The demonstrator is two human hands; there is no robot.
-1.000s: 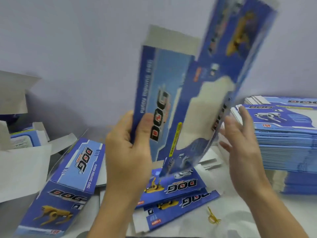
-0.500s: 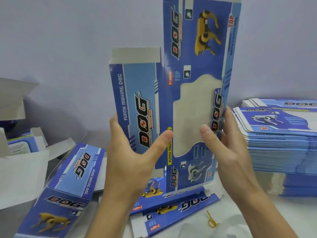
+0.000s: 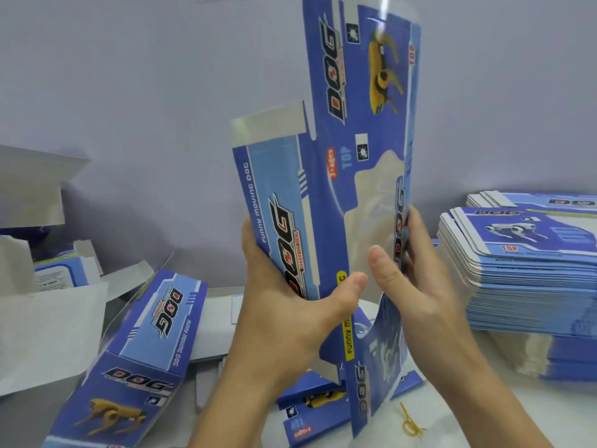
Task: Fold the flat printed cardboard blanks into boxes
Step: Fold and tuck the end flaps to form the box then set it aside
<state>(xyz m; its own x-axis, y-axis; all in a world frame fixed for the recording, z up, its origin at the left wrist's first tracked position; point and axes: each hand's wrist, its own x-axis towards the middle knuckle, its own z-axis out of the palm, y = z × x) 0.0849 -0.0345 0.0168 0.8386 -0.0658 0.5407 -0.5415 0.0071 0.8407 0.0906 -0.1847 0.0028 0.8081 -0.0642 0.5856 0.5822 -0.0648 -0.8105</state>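
Both hands clamp the upright blank (image 3: 326,202): left hand (image 3: 290,305) grips its left panel, right hand (image 3: 416,286) pinches its right edge, stack (image 3: 523,273) at the desk's right edge.

The upright blue printed cardboard blank (image 3: 326,195) now bends along its centre crease, its right panel swinging toward the viewer under the right hand (image 3: 416,286).

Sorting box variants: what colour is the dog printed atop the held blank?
Yellow dog, head view.
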